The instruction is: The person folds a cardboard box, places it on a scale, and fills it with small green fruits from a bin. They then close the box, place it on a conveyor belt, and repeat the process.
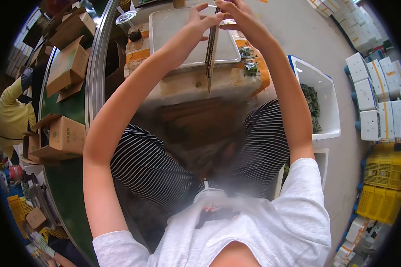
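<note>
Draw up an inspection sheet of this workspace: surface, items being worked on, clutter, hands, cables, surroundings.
Surface: taped box, front stained; white tray on top.
Items: thin flat piece, upright, seen edge-on; greens beside the tray.
Clutter: lidded cup with straw, left of the tray.
Hands: left hand and right hand at the flat piece's upper end; exact grip unclear.
Cables: nothing seen.
Surroundings: left, open cardboard box on a green bench and a person in yellow; right, white tub holding greens, stacked white boxes, yellow crates.
</note>
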`<action>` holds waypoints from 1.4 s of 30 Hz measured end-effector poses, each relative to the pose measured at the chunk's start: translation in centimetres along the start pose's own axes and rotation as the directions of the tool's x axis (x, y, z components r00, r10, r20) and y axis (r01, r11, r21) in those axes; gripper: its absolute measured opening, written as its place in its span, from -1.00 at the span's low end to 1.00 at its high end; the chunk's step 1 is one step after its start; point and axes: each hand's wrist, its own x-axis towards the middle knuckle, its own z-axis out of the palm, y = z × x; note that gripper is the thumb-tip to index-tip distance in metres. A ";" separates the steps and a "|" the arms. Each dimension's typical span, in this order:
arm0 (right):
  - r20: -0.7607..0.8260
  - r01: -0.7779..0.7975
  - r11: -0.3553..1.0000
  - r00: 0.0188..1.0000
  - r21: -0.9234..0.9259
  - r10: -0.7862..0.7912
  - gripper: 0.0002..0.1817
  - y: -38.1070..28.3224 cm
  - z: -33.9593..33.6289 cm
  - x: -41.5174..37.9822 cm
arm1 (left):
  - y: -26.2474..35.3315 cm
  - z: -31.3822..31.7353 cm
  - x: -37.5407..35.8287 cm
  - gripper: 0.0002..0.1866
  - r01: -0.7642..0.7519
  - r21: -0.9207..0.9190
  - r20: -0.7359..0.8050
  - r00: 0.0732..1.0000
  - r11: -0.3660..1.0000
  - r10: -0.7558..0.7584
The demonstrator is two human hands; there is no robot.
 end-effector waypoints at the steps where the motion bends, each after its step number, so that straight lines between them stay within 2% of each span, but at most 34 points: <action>1: -0.020 -0.001 1.000 1.000 -0.015 0.001 -0.36 0.2 -0.5 0.1 | -0.3 0.6 0.7 -0.25 -0.049 0.065 -0.130 0.990 0.997 0.057; 3: -0.045 0.001 0.999 0.999 0.042 0.001 -0.36 0.6 -1.3 0.1 | -0.9 2.2 2.1 -0.48 -0.113 0.207 -0.366 0.912 0.972 0.184; 7: -0.074 0.049 0.992 0.996 0.120 -0.040 -0.41 1.9 -1.8 -0.9 | -1.4 1.4 3.5 -0.35 -0.126 0.175 -0.306 0.936 0.977 0.175; 8: 0.016 0.030 0.996 0.999 0.088 -0.031 -0.30 2.3 -3.1 -1.0 | -1.4 1.2 3.8 -0.31 -0.130 0.167 -0.294 0.940 0.977 0.175; 9: -0.010 0.016 0.996 1.000 0.089 -0.015 -0.32 2.3 -3.4 -1.4 | -0.8 1.3 3.7 -0.27 -0.134 0.160 -0.282 0.943 0.978 0.176; 10: -0.037 0.005 0.996 0.999 0.090 -0.002 -0.35 2.2 -3.8 -1.7 | -0.6 1.7 3.1 -0.52 -0.374 0.388 -0.330 0.797 0.842 0.506; 11: -0.064 -0.002 0.996 0.998 0.090 0.008 -0.38 2.1 -4.1 -1.7 | 0.3 1.5 2.9 -0.63 -0.496 0.354 -0.142 0.809 0.793 0.570; 12: -0.128 -0.011 0.999 0.992 0.053 0.018 -0.43 2.0 -4.3 -1.5 | 1.1 0.8 2.8 -0.73 -0.606 0.297 0.051 0.782 0.738 0.621; 13: -0.180 -0.009 1.000 0.984 -0.022 0.005 -0.44 1.2 -4.5 -1.6 | 2.0 0.3 2.5 -0.80 -0.698 0.217 0.240 0.716 0.683 0.656; 14: -0.232 -0.014 0.995 0.973 -0.096 -0.009 -0.46 0.4 -4.7 -1.9 | 2.8 0.2 2.2 -0.82 -0.764 0.401 0.283 0.629 0.506 0.724; 15: -0.284 -0.021 0.986 0.958 -0.167 -0.028 -0.47 -0.2 -4.9 -2.2 | 3.9 -0.7 1.8 -0.80 -0.732 0.534 0.347 0.646 0.423 0.680; 16: -0.305 -0.032 0.987 0.952 -0.156 -0.017 -0.55 -0.5 -5.1 -2.3 | 5.3 -2.2 1.2 -0.78 -0.689 0.651 0.399 0.667 0.318 0.629; 17: -0.292 0.013 0.961 0.951 -0.276 -0.096 -0.59 -0.1 -5.3 -2.1 | 6.1 -3.0 0.8 -0.76 -0.633 0.749 0.436 0.694 0.197 0.573; 19: -0.241 0.104 0.859 0.937 -0.502 -0.254 -0.65 -0.1 -4.7 -1.2 | 6.7 -3.0 0.4 -0.71 -0.406 0.905 0.274 0.783 0.125 0.559; 20: -0.259 0.102 0.796 0.915 -0.596 -0.311 -0.70 -0.5 -3.8 -1.0 | 6.9 -3.0 0.3 -0.68 -0.278 0.957 0.183 0.808 0.088 0.559; 22: -0.180 0.116 0.711 0.928 -0.693 -0.327 -0.71 -2.2 -1.5 -0.7 | 6.3 -3.8 0.8 -0.62 -0.013 0.999 0.028 0.850 -0.032 0.527; 23: -0.087 0.274 0.662 0.885 -0.697 -0.458 -0.73 -0.6 -1.1 0.9 | 5.9 -4.2 1.3 -0.58 0.122 0.988 -0.054 0.849 -0.095 0.525; 24: -0.061 0.235 0.632 0.910 -0.738 -0.411 -0.72 -0.8 -0.7 1.4 | 5.7 -4.3 1.6 -0.73 0.131 0.988 -0.083 0.891 -0.078 0.447; 25: -0.037 0.199 0.596 0.932 -0.778 -0.360 -0.71 -1.3 -0.2 1.5 | 4.3 -4.5 2.2 -0.81 -0.021 0.996 0.067 0.832 -0.088 0.551; 26: -0.014 0.191 0.603 0.948 -0.775 -0.317 -0.71 -2.0 -0.2 1.6 | 3.2 -4.7 2.9 -0.80 -0.168 0.979 0.205 0.738 -0.119 0.642; 27: 0.010 0.177 0.613 0.964 -0.770 -0.266 -0.70 -2.4 -0.5 1.4 | 3.2 -4.3 3.1 -0.61 -0.323 0.942 0.313 0.748 -0.091 0.585; 28: 0.035 0.159 0.624 0.978 -0.765 -0.207 -0.70 -2.6 -0.7 1.3 | 2.6 -4.2 4.3 -0.58 -0.527 0.849 0.418 0.625 -0.039 0.659; 29: 0.042 0.138 0.634 0.985 -0.761 -0.165 -0.70 -2.8 -1.0 1.4 | 1.6 -4.1 5.0 -0.58 -0.467 0.837 0.284 0.815 0.283 0.505; 30: 0.049 0.115 0.642 0.992 -0.758 -0.121 -0.70 -2.9 -1.4 1.6 | 1.2 -3.7 5.3 -0.58 -0.317 0.760 0.185 0.942 0.568 0.279; 31: 0.053 0.089 0.651 0.996 -0.754 -0.075 -0.71 -3.0 -1.5 1.7 | 1.0 -3.6 5.5 -0.57 -0.096 0.626 0.138 0.990 0.774 0.011; 34: 0.072 0.203 0.410 0.947 -0.889 -0.314 -0.71 -2.5 -1.0 2.6 | 1.6 -4.6 6.6 -0.56 -0.145 0.691 0.261 0.963 0.708 -0.058; 36: 0.081 0.362 0.361 0.793 -0.859 -0.603 -0.73 -0.9 -0.8 4.1 | 1.3 -4.8 6.6 -0.54 -0.240 0.658 0.310 0.950 0.714 0.035; 37: 0.098 0.414 0.355 0.754 -0.838 -0.649 -0.75 -0.6 -1.0 4.9 | 0.9 -5.1 6.6 -0.51 -0.287 0.638 0.331 0.940 0.714 0.081; 38: 0.115 0.465 0.343 0.712 -0.816 -0.693 -0.76 -0.2 -1.3 5.7 | 0.7 -5.4 7.1 -0.51 -0.228 0.514 0.301 0.951 0.827 0.076; 40: 0.188 0.519 0.403 0.758 -0.754 -0.624 -0.78 -0.4 -1.4 6.5 | 1.1 -5.9 7.7 -0.52 -0.098 0.218 0.242 0.969 0.971 0.044; 41: 0.138 0.469 0.456 0.796 -0.757 -0.589 -0.79 -0.2 -1.3 6.6 | 1.3 -6.7 7.4 -0.53 -0.062 0.026 0.244 0.968 0.998 0.054; 42: 0.085 0.414 0.507 0.831 -0.756 -0.550 -0.78 -0.3 -0.7 6.4 | 4.1 -6.6 5.2 -0.53 -0.022 -0.164 0.247 0.967 0.986 0.062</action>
